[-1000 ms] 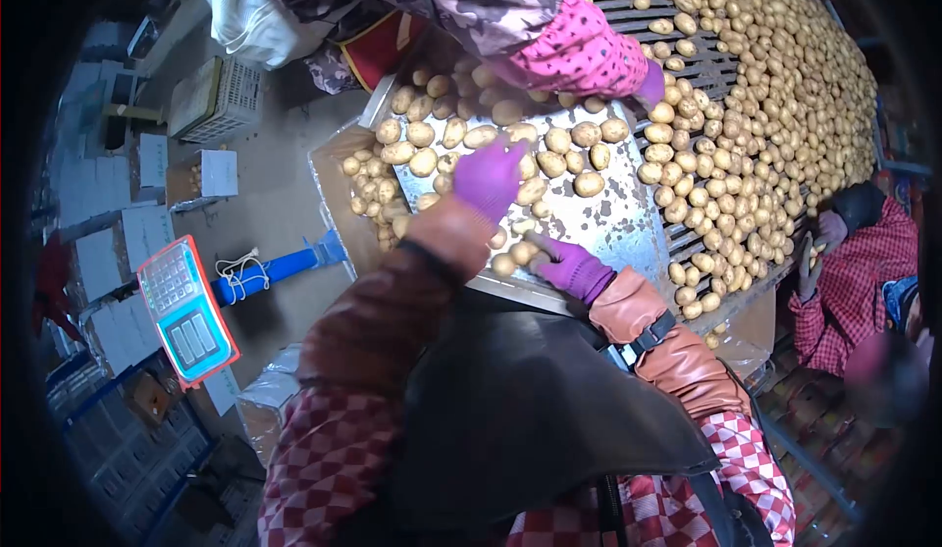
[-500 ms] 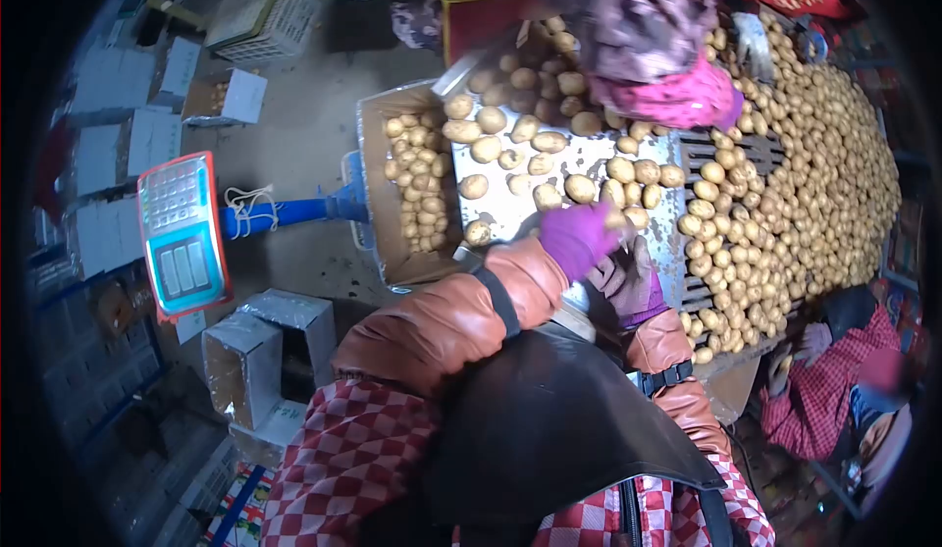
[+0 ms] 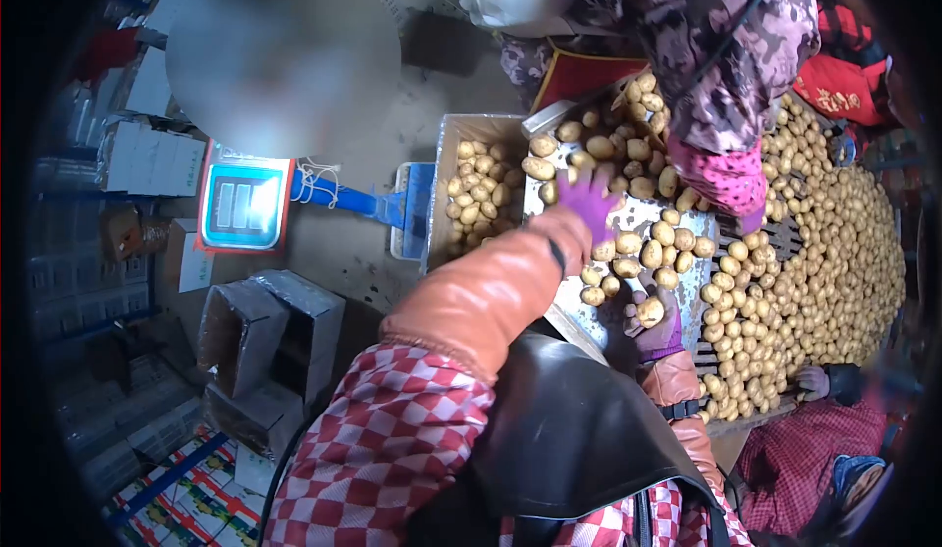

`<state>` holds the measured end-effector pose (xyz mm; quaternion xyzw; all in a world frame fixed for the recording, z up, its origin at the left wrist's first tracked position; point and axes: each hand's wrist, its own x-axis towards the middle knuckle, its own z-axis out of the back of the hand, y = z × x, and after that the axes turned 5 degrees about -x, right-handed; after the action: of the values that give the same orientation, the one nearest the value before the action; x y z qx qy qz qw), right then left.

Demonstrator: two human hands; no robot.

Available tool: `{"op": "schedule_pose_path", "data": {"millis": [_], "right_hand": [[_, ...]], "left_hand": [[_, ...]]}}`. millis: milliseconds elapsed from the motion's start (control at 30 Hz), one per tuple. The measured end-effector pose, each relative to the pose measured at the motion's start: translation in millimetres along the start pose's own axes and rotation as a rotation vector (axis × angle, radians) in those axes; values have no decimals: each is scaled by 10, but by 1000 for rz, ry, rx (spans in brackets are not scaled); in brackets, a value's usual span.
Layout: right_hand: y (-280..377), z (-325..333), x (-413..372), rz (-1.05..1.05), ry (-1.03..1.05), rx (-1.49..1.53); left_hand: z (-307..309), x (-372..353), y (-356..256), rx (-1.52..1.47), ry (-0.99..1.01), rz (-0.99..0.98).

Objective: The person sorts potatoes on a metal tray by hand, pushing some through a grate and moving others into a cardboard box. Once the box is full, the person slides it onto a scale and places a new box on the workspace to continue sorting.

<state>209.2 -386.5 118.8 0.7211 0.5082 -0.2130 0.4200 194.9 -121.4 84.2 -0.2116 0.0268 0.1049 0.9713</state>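
My two hands, close together a moment ago, are now apart. My left hand has moved left and farther out, its fingers spread wide above the loose potatoes on the metal tray; I can't tell whether it touches any. My right hand, at the near side, curls its fingers around one potato, so only that hand is visibly loaded. A cardboard box adjoins the tray's left end.

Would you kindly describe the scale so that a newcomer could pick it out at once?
Start at the cardboard box of potatoes beside the metal tray. Follow the blue pole leftward from there. The scale is at its far end, set apart from the nearby boxes by its red rim and bright blue screen.
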Motion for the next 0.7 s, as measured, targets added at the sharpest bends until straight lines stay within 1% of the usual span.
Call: {"op": "schedule_pose_path", "data": {"millis": [33, 67, 100, 133, 200, 233, 267, 300, 333, 367, 400, 433, 467, 500, 533, 567, 600, 633, 667, 700], "right_hand": [[-10, -55, 5, 22, 11, 11], [-20, -114, 1, 43, 23, 23], [3, -204, -32, 34, 32, 26], [-1, -192, -7, 65, 51, 20], [-43, -71, 47, 121, 78, 23], [-51, 37, 59, 121, 110, 46], [-68, 66, 2, 100, 57, 104], [-109, 108, -55, 112, 154, 155], [-147, 178, -140, 156, 235, 214], [-136, 236, -255, 140, 145, 229], [-142, 325, -400, 119, 46, 260], [-141, 361, -699, 148, -2, 213], [-176, 494, -932, 217, -49, 185], [-268, 803, -1039, 282, -18, 253], [-371, 1029, -1308, 344, 24, 310], [-447, 1146, -1625, 455, -66, 346], [-523, 1367, -1903, 465, -254, 373], [-654, 1657, -2157, 528, -195, 442], [-806, 1974, -2403, 593, 11, 547], [-1095, 2248, -2646, 725, -99, 593]], "left_hand": [[57, -243, -66, -65, 124, -40], [-32, -456, -124, -80, 195, -63], [-201, -717, -100, -50, 130, -177], [-243, -901, -182, -62, 83, -134], [-165, -964, -192, -73, 201, -153], [-170, -987, -150, -80, 182, -164], [-156, -995, -154, -89, 162, -190], [-116, -1056, -170, -121, 172, -167], [-350, -1084, -35, -189, 109, -221], [-467, -1103, 52, -315, 140, -180], [-567, -1092, 111, -205, 97, -239], [-428, -1121, 36, -155, 20, -269], [-218, -1067, -78, -43, -66, -349], [-279, -975, -33, -5, -2, -301], [-141, -909, -91, -44, 28, -265], [-75, -794, -173, -49, -85, -297], [-34, -666, -250, -61, -197, -321], [-1, -455, -306, -42, -253, -379], [18, -165, -347, -26, -313, -433], [24, 175, -376, -131, -280, -419]]}}
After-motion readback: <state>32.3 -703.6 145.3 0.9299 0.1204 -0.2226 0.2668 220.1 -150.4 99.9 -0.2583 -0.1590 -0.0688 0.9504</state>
